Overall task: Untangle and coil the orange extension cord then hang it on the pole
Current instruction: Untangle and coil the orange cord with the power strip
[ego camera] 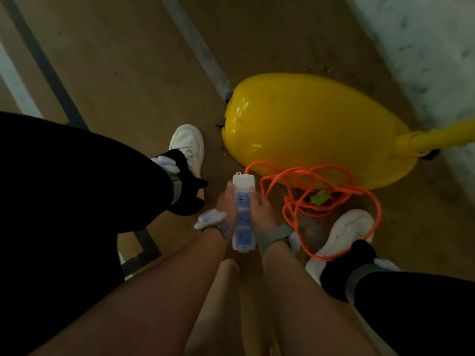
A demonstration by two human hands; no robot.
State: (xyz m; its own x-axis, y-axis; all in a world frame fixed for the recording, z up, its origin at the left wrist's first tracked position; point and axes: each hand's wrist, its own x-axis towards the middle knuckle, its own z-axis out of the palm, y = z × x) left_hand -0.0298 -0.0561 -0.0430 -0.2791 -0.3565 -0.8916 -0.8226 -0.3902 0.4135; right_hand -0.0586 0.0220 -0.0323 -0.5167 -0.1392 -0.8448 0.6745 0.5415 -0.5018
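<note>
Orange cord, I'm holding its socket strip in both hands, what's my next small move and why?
Probably keep the left hand on the socket strip and slide the right hand onto the orange cord where it leaves the strip's far end, to draw out the first loop. The cord lies in crossed loops on the floor beside the yellow base, one across the right shoe.

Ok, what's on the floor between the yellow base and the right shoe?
In the head view, loose loops of the orange cord lie there, around a small green object.
</note>
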